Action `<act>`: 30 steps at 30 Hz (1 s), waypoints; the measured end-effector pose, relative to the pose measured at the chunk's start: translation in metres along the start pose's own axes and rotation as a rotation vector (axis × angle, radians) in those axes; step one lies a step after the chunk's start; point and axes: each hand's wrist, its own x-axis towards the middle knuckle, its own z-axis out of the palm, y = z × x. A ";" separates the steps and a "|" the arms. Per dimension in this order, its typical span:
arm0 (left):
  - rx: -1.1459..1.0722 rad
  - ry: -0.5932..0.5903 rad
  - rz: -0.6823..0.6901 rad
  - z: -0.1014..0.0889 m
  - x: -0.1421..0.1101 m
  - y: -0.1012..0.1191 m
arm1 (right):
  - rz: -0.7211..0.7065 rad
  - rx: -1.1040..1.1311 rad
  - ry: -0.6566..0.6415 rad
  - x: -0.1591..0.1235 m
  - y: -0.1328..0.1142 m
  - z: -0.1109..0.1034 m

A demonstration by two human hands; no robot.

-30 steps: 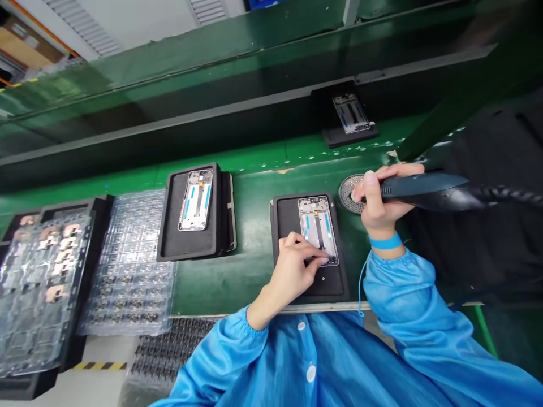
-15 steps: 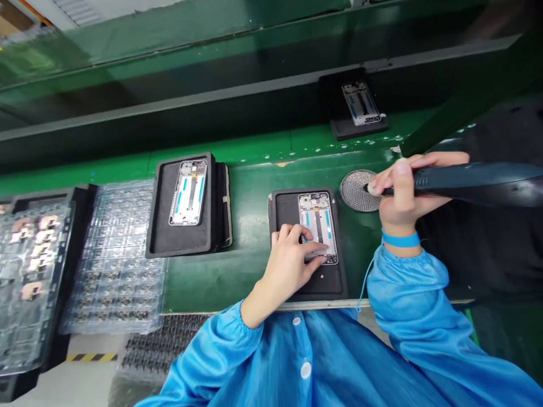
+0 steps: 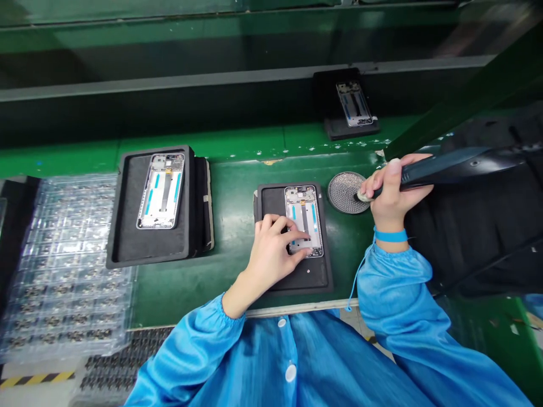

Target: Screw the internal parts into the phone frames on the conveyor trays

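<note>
Clenching a dark electric screwdriver [image 3: 449,168], right hand [image 3: 392,192] pinned its tip to a mesh pad [image 3: 343,195] (habitual perch, seemingly); open left hand [image 3: 274,243] pressed a phone frame [image 3: 297,212], scratchable by a slipped tip.

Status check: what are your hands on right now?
Left hand on phone frame, frame flat on black mat. Right hand gripping screwdriver, tip at mesh disc.

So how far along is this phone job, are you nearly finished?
Hard to tell exactly, but it looks partway. Done, maybe: the left phone frame lying untouched on its black mat. In hand: the left hand presses the middle phone frame, and the right hand holds an electric screwdriver at a round mesh disc. Left: a clear tray full of small parts.
</note>
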 end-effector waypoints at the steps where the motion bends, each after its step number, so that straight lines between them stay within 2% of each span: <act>1: 0.002 -0.007 0.000 0.000 0.000 0.001 | -0.003 -0.003 0.002 0.000 0.002 0.000; 9: 0.044 -0.103 0.023 -0.005 -0.003 0.003 | 0.014 -0.036 0.017 0.004 -0.001 -0.007; 17: 0.026 -0.052 0.052 0.001 -0.006 -0.001 | 0.035 -0.073 0.006 0.003 -0.001 -0.004; 30: 0.015 -0.058 0.052 0.001 -0.006 0.000 | 0.055 -0.113 -0.015 0.002 0.001 -0.005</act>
